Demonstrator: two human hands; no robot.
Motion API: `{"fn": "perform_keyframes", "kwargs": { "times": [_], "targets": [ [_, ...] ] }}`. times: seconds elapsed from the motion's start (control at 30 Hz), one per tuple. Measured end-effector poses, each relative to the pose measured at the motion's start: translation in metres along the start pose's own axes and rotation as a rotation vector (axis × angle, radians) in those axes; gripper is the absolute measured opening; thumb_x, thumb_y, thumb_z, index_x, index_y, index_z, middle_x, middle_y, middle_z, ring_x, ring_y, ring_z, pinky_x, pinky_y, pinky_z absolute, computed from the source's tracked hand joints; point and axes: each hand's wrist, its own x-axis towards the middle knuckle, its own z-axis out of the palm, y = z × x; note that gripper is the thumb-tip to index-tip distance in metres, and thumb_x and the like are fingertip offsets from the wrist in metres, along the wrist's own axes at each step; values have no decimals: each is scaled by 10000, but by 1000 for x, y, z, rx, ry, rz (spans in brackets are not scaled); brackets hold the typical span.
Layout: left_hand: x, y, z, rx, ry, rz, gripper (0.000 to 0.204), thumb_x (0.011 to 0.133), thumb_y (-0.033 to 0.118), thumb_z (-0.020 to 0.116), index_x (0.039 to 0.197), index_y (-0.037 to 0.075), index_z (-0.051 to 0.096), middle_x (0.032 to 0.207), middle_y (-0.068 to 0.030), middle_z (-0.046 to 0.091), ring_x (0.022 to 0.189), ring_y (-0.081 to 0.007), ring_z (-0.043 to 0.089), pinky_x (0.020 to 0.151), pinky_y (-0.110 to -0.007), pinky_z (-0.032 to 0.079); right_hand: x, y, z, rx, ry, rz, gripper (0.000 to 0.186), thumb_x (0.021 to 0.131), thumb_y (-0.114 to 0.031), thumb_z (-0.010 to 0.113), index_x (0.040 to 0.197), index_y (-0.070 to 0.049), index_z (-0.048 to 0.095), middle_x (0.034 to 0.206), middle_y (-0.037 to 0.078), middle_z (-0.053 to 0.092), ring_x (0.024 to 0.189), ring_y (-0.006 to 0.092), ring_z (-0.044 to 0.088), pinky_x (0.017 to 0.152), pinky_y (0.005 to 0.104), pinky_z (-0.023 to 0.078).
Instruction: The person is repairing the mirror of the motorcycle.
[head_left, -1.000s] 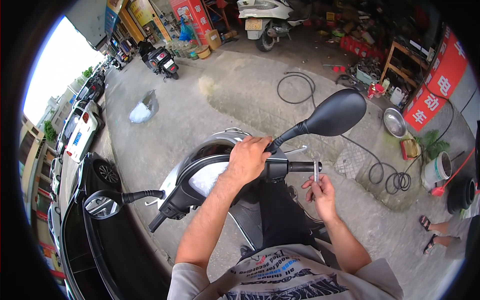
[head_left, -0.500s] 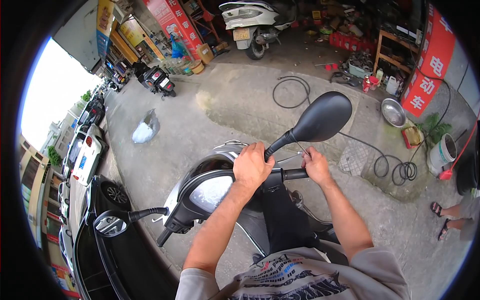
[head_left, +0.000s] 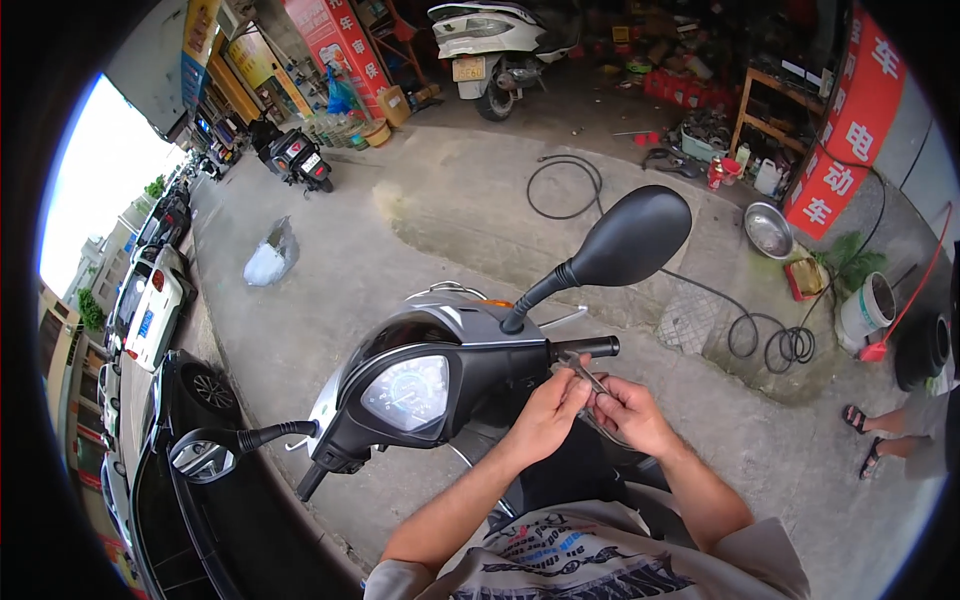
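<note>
Both my hands are together just below the right handlebar grip [head_left: 592, 347] of a scooter [head_left: 470, 365]. A grey metal wrench [head_left: 584, 371] lies between them, its wider end up by the grip. My left hand [head_left: 548, 408] is closed, thumb and fingers pinching the wrench near that end. My right hand [head_left: 632, 414] is closed round its lower part, fingers bent and partly hidden. The black right mirror [head_left: 635, 235] rises on its stem [head_left: 535, 300] beyond my hands, untouched. The round-edged speedometer [head_left: 407, 397] shows to their left.
The left mirror [head_left: 205, 453] sticks out beside a parked black car [head_left: 240, 510]. A hose [head_left: 740, 290] coils across the concrete beyond the scooter. At right are a metal basin [head_left: 768, 231], a white bucket [head_left: 868, 305] and another person's sandalled feet [head_left: 868, 440].
My left hand has left the mirror stem and come down to the right, meeting my right hand. My right hand has drawn back toward me with the wrench, away from the mirror.
</note>
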Motion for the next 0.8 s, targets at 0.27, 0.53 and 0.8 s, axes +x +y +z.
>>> {"fn": "perform_keyframes", "kwargs": {
  "times": [0.27, 0.53, 0.8],
  "targets": [
    [3, 39, -40, -122, 521, 90, 179, 1048, 166, 387, 981, 47, 503, 669, 15, 446, 563, -65, 415, 546, -212, 377, -1, -93, -35, -1046, 97, -566, 458, 760, -139, 736, 1187, -68, 587, 1282, 123, 530, 1239, 330, 480, 1052, 494, 372],
    [70, 50, -82, 632, 559, 275, 160, 964, 120, 496, 947, 7, 609, 807, -118, 669, 775, -327, 651, 754, -401, 502, 60, -192, -84, -2053, -101, -864, 757, 800, -48, 600, 1471, -292, 351, 1574, 47, 246, 1448, 271, 240, 1193, 509, 182],
    [85, 46, -68, 789, 613, -128, 265, 970, 236, 481, 931, 34, 648, 781, -171, 677, 861, -406, 643, 766, -474, 493, 106, -181, -92, -2124, -181, -1014, 763, 807, -141, 623, 1479, -341, 321, 1574, 45, 248, 1438, 289, 251, 1178, 520, 191]
  ]
}}
